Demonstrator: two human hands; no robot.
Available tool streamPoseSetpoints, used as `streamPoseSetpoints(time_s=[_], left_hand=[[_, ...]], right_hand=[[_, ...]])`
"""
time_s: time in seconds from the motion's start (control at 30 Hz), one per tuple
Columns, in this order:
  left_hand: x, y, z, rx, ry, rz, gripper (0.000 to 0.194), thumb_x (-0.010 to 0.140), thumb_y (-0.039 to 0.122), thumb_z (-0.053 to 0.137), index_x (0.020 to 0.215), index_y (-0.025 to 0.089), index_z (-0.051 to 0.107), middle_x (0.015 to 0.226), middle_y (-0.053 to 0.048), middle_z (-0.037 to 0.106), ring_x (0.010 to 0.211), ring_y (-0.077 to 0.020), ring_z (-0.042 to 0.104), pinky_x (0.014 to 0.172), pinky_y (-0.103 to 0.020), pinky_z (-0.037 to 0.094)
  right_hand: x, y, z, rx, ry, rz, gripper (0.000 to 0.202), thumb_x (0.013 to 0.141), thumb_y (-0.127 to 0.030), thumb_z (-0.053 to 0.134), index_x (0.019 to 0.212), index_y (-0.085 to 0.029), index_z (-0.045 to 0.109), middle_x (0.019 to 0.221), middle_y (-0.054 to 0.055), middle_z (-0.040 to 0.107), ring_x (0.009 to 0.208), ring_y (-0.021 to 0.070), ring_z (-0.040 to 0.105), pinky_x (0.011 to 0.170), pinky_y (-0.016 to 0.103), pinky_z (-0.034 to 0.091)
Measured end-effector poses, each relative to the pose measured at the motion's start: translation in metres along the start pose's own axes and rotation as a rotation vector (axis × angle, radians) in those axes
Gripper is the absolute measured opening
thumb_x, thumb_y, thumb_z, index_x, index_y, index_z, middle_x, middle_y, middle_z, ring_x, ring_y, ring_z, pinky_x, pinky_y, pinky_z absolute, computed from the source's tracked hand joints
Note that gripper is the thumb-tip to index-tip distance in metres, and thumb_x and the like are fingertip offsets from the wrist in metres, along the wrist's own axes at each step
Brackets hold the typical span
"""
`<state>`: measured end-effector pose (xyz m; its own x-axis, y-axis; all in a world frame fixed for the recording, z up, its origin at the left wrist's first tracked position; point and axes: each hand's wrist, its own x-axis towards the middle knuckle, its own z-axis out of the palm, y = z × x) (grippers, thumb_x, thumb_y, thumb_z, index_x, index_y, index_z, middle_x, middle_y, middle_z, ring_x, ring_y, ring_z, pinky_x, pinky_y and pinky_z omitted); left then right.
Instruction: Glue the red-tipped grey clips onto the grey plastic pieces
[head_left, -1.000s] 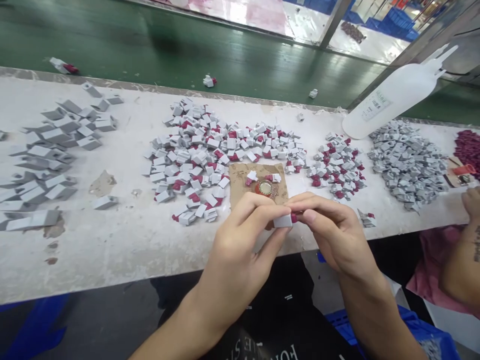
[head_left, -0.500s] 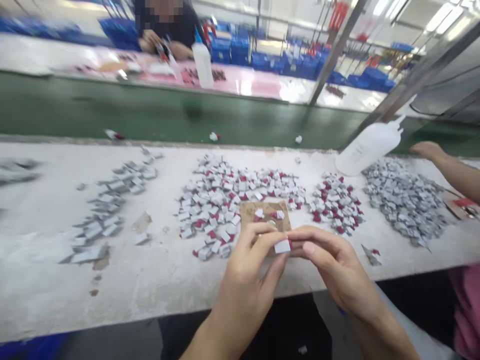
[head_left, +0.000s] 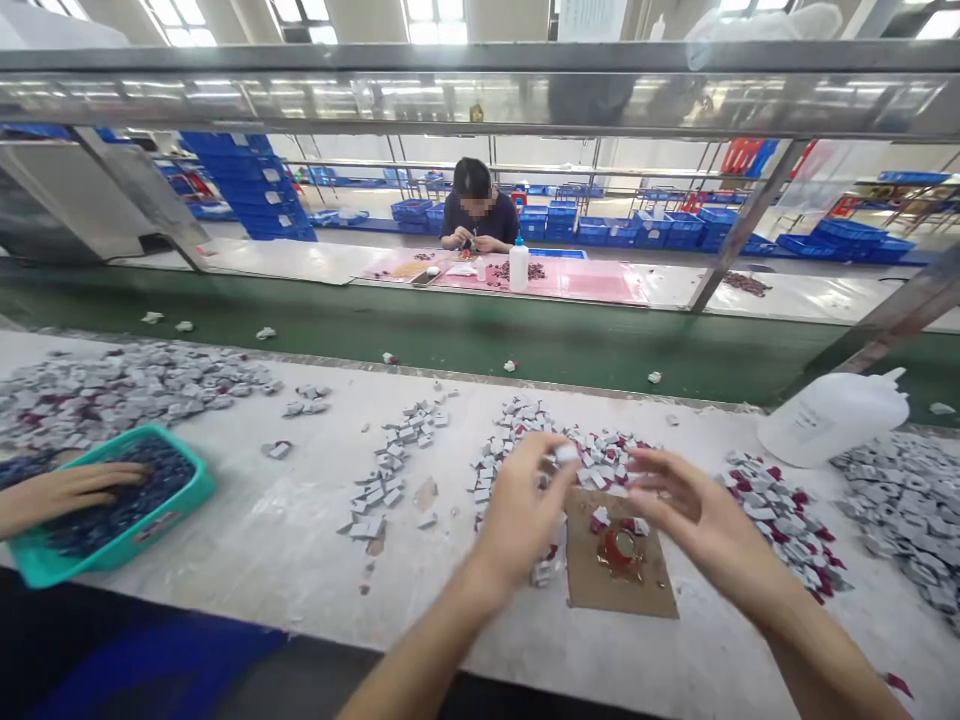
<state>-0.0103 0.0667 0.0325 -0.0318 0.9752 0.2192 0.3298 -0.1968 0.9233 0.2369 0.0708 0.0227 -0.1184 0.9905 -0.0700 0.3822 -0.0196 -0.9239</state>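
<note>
My left hand [head_left: 525, 505] is raised over the pile of grey and dark red pieces [head_left: 517, 425], pinching a small whitish piece [head_left: 566, 453] between thumb and fingers. To its right, my right hand [head_left: 694, 510] hovers with its fingers apart and nothing visible in them. Between and below the hands lies a brown square board [head_left: 622, 590]. It bears a wet, shiny reddish-brown patch and a few small white and red pieces near its upper part.
A white bottle [head_left: 832, 420] lies tilted at the right, between a red-grey pile [head_left: 784, 520] and a grey pile [head_left: 907, 500]. At the left, another person's hand [head_left: 82, 490] reaches into a teal basket [head_left: 199, 485]. Someone sits at the opposite bench [head_left: 292, 262].
The view has swung up and left, bringing the teal basket into sight. My hands have parted and lifted off the board; the left keeps a small piece, and the right has opened.
</note>
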Motion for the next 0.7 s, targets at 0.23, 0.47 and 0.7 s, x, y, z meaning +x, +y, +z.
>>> streamPoseSetpoints(time_s=[0.23,0.47,0.7], left_hand=[[0.16,-0.083,-0.084,0.218,0.321,-0.272,0.041,0.111,0.042,0.081,0.144,0.018,0.074,0.146,-0.013,0.076,0.128,-0.0303,0.078,0.109,-0.054,0.069],[0.25,-0.135,-0.204,0.409,0.716,-0.487,0.049,0.111,0.044,0.081,0.152,0.02,0.071,0.155,-0.015,0.072,0.134,-0.0327,0.076,0.111,-0.056,0.068],[0.272,-0.177,-0.242,0.355,0.713,-0.457,0.048,0.112,0.044,0.08,0.152,0.019,0.071,0.153,-0.015,0.073,0.13,-0.0316,0.077,0.109,-0.055,0.069]], right_hand=[[0.162,0.016,-0.039,-0.473,0.292,0.156,0.063,0.099,-0.054,0.076,0.151,-0.019,0.075,0.155,0.026,0.073,0.144,0.0452,0.073,0.119,0.056,0.062],[0.28,0.038,-0.027,-0.744,0.359,0.232,0.052,0.113,-0.048,0.079,0.158,-0.025,0.069,0.168,0.015,0.065,0.146,0.0365,0.069,0.122,0.064,0.06],[0.294,0.039,-0.01,-0.923,0.244,0.204,0.042,0.114,-0.043,0.08,0.15,-0.022,0.074,0.154,0.013,0.074,0.131,0.0311,0.077,0.11,0.055,0.068]])
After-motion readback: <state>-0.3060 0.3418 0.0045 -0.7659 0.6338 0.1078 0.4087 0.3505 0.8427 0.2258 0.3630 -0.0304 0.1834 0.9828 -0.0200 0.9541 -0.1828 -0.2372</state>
